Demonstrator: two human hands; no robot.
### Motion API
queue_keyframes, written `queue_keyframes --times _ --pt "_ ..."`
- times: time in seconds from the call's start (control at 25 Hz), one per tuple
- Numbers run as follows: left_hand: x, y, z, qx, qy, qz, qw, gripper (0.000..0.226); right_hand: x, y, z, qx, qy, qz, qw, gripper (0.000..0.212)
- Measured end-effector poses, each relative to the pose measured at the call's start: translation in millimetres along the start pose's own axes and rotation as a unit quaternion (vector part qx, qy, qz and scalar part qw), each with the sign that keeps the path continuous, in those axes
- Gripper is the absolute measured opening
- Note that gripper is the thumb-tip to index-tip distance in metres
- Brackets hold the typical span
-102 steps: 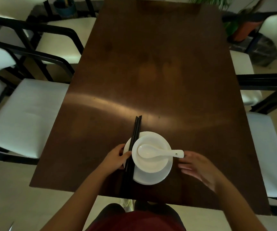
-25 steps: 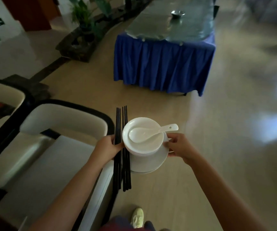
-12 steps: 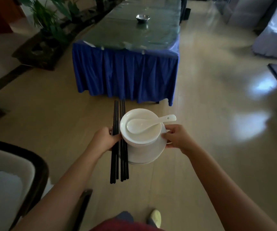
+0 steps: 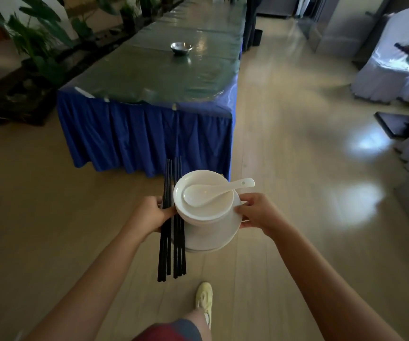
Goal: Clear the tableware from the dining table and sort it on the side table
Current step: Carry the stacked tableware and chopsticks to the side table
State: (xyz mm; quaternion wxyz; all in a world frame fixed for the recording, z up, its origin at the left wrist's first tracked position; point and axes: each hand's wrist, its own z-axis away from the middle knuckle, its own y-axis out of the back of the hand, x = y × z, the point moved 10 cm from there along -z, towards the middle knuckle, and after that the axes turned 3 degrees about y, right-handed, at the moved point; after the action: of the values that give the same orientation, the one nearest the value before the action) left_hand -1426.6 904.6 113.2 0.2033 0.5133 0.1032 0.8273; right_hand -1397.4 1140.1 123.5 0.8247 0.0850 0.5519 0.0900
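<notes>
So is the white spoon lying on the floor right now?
No, the white spoon lies in the top bowl of the stack carried by both hands.

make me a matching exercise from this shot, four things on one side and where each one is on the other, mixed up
Things:
1. white spoon
2. black chopsticks
3. metal bowl
4. white plate

Places:
A. on the long table with the blue skirt
B. at the bottom of the carried stack, gripped at its rim by the right hand
C. lying in the top white bowl
D. pinched in the left hand beside the stack

Pairs: 1-C, 2-D, 3-A, 4-B
</notes>
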Motion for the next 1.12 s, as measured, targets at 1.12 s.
queue_keyframes --times 1.12 --pt "370 -49 -544 0.215 0.038 0.064 0.974 0.022 -247 267 -673 -0.182 0.059 0.106 0.976 0.034"
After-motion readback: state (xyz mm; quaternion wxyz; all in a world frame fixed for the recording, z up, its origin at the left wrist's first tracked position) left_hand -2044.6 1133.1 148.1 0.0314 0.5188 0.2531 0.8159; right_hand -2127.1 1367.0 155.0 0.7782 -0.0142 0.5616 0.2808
